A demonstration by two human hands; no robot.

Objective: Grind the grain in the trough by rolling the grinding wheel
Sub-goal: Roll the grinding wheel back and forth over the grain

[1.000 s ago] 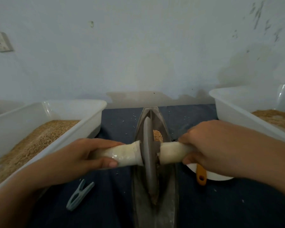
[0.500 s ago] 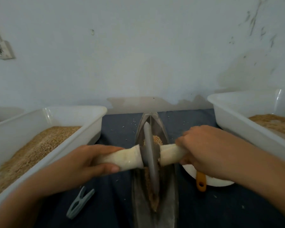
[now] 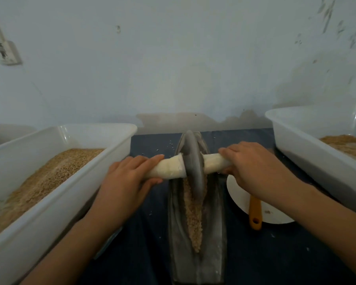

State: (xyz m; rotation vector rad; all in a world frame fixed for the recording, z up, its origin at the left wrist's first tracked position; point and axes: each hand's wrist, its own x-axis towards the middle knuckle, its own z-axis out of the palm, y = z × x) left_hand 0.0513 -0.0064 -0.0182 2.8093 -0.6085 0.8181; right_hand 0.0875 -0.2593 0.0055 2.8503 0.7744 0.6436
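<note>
My left hand (image 3: 127, 177) and right hand (image 3: 253, 167) each wrap around one end of the pale handle (image 3: 169, 168) that runs through the grinding wheel (image 3: 192, 159), fingers curled over the top of the bar. The grey wheel stands upright on edge at the far end of the dark, boat-shaped trough (image 3: 214, 223), close to the wall. A ridge of crushed tan grain (image 3: 193, 214) lies along the trough's groove on the near side of the wheel, running toward me and tapering to a point.

Left of the trough, a white plastic tub (image 3: 49, 204) holds a sloping heap of whole grain. Right of the trough, a second white tub (image 3: 308, 153) holds a browner heap. Between that tub and the trough sits a white plate (image 3: 245, 202), partly hidden by my right wrist, with an orange handle (image 3: 255, 212) of some tool lying on it; its working end is covered by my hand. Everything rests on a dark blue cloth (image 3: 275, 254) dotted with stray grains. A socket (image 3: 7, 53) hangs on the wall far to the trough's left.
</note>
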